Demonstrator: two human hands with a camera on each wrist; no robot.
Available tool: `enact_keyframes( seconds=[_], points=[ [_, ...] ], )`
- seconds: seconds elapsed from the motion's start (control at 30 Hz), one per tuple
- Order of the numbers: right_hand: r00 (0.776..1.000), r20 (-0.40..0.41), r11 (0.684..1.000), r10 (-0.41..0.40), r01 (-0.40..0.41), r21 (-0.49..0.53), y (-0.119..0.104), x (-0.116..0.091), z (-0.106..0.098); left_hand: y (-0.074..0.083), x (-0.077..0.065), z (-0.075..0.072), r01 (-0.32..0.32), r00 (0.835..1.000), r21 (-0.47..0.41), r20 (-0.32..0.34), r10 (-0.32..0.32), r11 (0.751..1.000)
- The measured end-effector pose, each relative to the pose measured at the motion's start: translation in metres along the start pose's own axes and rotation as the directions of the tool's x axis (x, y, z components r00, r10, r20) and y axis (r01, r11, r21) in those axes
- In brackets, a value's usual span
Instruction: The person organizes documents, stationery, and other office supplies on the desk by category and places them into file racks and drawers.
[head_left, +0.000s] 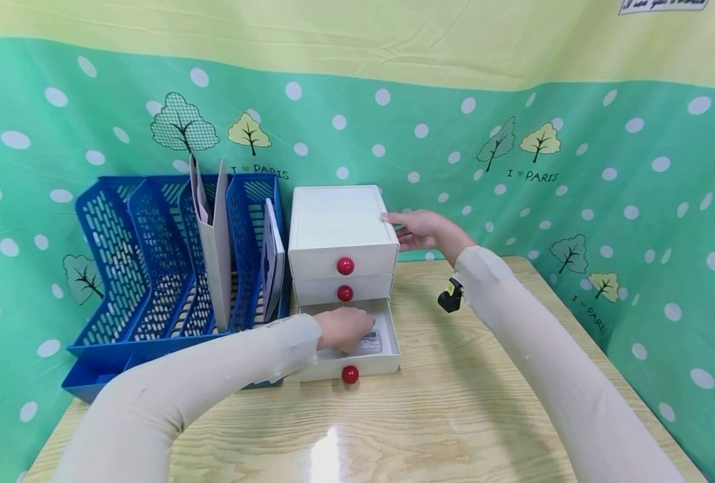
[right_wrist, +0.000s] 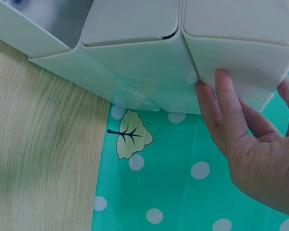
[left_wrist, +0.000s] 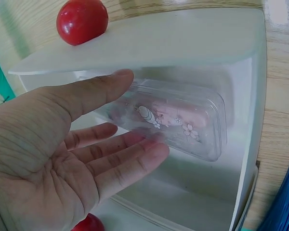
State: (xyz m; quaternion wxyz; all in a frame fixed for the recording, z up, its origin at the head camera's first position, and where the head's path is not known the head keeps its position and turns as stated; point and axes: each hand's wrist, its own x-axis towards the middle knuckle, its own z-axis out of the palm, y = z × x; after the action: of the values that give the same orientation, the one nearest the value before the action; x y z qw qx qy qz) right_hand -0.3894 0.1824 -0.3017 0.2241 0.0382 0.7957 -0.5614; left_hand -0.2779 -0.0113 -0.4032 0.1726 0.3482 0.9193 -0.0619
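My left hand (head_left: 347, 329) reaches into the pulled-out bottom drawer (head_left: 388, 363) of a white drawer unit (head_left: 342, 218). Inside it lies a clear plastic case (left_wrist: 183, 125) printed with small flowers. In the left wrist view, the left hand (left_wrist: 82, 139) has its thumb and fairly straight fingers on either side of the case's end. Fingertips overlap the case's edge; how firmly they touch is unclear. My right hand (head_left: 420, 230) rests against the unit's upper right side, straight fingers on the side wall (right_wrist: 245, 62) and thumb near another edge.
A blue file rack (head_left: 170, 342) holding folders (head_left: 215, 248) and a booklet (head_left: 273, 261) stands left of the unit. Red round knobs (head_left: 350, 374) stick out from the drawer fronts. Wooden table (head_left: 454, 402) extends in front and right. A dotted curtain (head_left: 394, 114) hangs behind.
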Motion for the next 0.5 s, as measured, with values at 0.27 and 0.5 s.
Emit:
enact_keyframes(
  seconds=[0.27, 0.5],
  points=[
    [1.0, 0.003, 1.0, -0.005, 0.005, 0.0, 0.0002, 0.0019, -0.0003, 0.0002, 0.0022, 0.0049, 0.019, 1.0, -0.015, -0.013, -0.019, 1.0],
    [1.0, 0.0, 1.0, -0.007, 0.007, 0.003, 0.0018, 0.0027, -0.0008, -0.0008, 0.0037, 0.0066, -0.004, 0.999, 0.01, -0.034, 0.004, 1.0]
  ],
)
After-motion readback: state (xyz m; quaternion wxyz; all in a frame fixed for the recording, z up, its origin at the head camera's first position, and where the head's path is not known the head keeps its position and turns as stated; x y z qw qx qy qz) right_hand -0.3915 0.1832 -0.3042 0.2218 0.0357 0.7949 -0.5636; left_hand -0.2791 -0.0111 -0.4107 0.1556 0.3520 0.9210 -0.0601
